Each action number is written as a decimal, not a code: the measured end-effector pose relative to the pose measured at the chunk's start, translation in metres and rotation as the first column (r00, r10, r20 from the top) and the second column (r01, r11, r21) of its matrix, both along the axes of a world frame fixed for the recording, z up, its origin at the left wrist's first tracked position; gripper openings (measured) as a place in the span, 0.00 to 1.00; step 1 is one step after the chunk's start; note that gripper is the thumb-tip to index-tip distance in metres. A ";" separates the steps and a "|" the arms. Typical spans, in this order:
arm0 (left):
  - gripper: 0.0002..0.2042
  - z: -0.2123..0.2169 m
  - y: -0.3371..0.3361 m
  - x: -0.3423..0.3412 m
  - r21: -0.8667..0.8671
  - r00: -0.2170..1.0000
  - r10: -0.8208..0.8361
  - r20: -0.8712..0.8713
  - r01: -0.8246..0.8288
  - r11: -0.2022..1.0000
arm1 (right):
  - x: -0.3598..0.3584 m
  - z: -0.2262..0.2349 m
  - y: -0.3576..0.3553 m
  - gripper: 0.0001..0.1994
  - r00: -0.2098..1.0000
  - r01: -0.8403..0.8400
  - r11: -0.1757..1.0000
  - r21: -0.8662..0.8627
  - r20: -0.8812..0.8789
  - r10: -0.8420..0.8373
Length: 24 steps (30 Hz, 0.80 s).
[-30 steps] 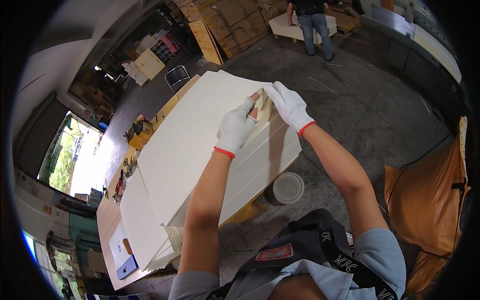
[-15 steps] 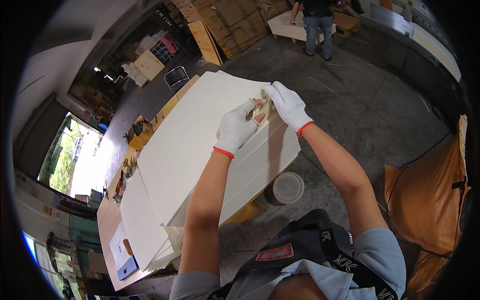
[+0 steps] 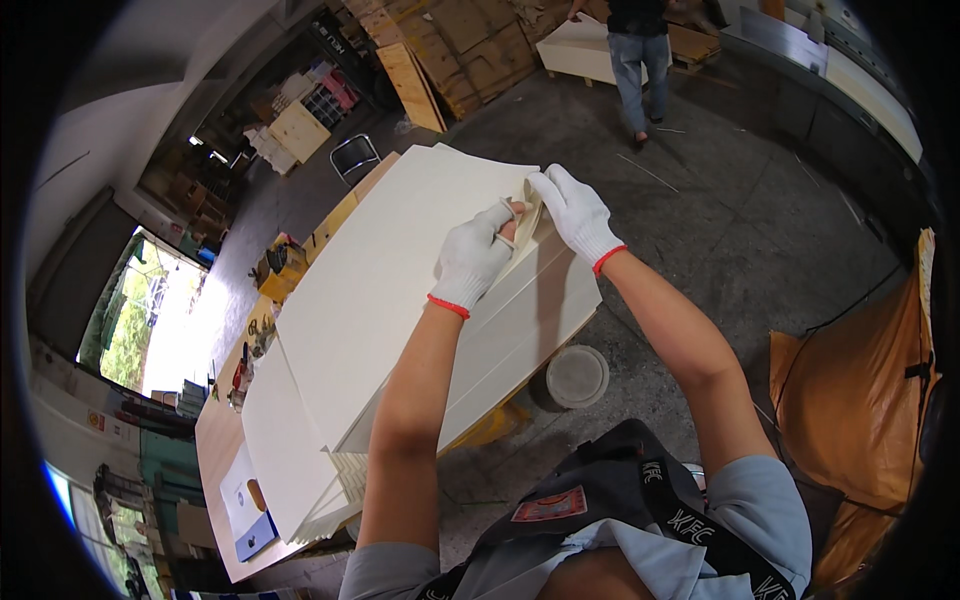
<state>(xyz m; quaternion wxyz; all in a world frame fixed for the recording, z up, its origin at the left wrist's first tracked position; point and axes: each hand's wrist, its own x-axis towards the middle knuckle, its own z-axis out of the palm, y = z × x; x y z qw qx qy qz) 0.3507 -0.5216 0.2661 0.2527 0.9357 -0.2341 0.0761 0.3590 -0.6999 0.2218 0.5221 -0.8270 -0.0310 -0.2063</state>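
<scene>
A tall stack of large white sheets [image 3: 390, 240], paper or thin board, spreads out in front of me. At its far right corner several sheet edges are bent up and parted. My right hand [image 3: 572, 205], in a white knitted glove with a red cuff, is closed round that corner, its fingertips hidden. Just to the left, my left hand [image 3: 472, 258] wears a similar glove with bare fingertips poking out. Its thumb and finger are closed at the parted sheet edges; how many sheets lie between them I cannot tell.
A lidded round bucket [image 3: 577, 376] stands on the floor beside the stack. Tools lie along the table's left side, near a blue-and-white booklet [image 3: 248, 505]. A folding chair [image 3: 354, 155] is beyond. At the back a person [image 3: 638, 65] walks by another white stack [image 3: 575, 50]. Orange sheeting [image 3: 850, 400] hangs right.
My left thumb and finger have drawn closer together at the sheet edges. My right hand has hardly moved. The person at the back has stepped from standing into a stride.
</scene>
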 end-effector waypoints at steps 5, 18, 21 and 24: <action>0.22 -0.012 0.007 0.004 -0.053 0.998 -0.055 0.030 0.057 0.997 | 0.003 -0.001 0.003 0.23 1.000 -0.001 1.000 0.021 -0.012 0.001; 0.23 0.011 -0.003 -0.014 -0.030 0.997 -0.022 -0.068 0.020 0.999 | 0.005 -0.003 -0.005 0.20 1.000 -0.016 1.000 -0.014 -0.008 0.016; 0.25 -0.013 0.009 -0.003 0.171 0.919 -0.191 0.344 0.139 0.975 | 0.009 -0.012 -0.025 0.20 0.983 -0.042 0.999 -0.016 0.176 0.044; 0.25 -0.011 0.004 -0.006 0.266 0.898 -0.217 0.382 0.118 0.957 | 0.007 -0.004 -0.051 0.26 0.986 0.032 0.999 0.044 -0.162 -0.025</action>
